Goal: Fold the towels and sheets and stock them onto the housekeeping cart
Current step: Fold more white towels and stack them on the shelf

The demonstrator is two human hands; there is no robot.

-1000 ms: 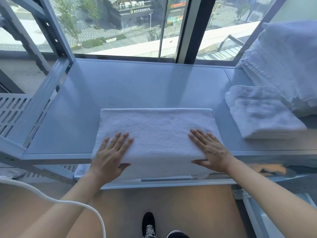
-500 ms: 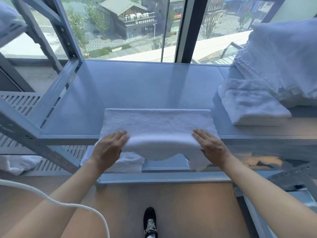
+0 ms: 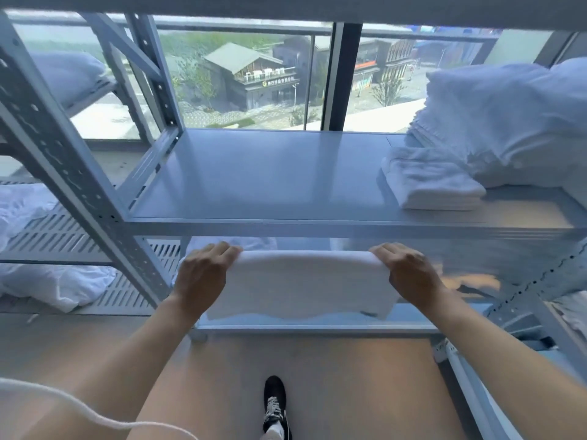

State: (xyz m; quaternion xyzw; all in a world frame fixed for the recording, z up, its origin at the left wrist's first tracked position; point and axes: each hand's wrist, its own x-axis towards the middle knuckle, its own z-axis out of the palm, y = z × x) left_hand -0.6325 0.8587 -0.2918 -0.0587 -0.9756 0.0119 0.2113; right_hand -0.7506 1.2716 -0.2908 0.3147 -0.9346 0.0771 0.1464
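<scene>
**Two hands hold a folded towel below the middle shelf**

Two bare hands carry one folded white towel in front of the grey metal rack, just under the near edge of the middle shelf and above the lower shelf.

At the far left, crumpled white linen lies on a slotted shelf beside the rack's upright, and a bluish folded bundle sits on a higher shelf behind it. A white cord curves across the near left corner.

The left hand grips the towel's left end, fingers curled over its top fold, thumb hidden beneath. The towel spans between the hands, its top edge rounded and its lower edge hanging in a wavy line just over the lower shelf's front rail. More white cloth shows behind it, under the middle shelf, too blurred to make out. The right hand grips the towel's right end the same way, fingers curled over the fold.

Below, between the forearms, a black shoe with white laces stands on the tan floor.

On the right part of the middle shelf rests a small stack of folded towels, and just behind it, touching, a tall pile of white linen leans against the right side. Beyond the rack, a window looks out on buildings and trees.
</scene>
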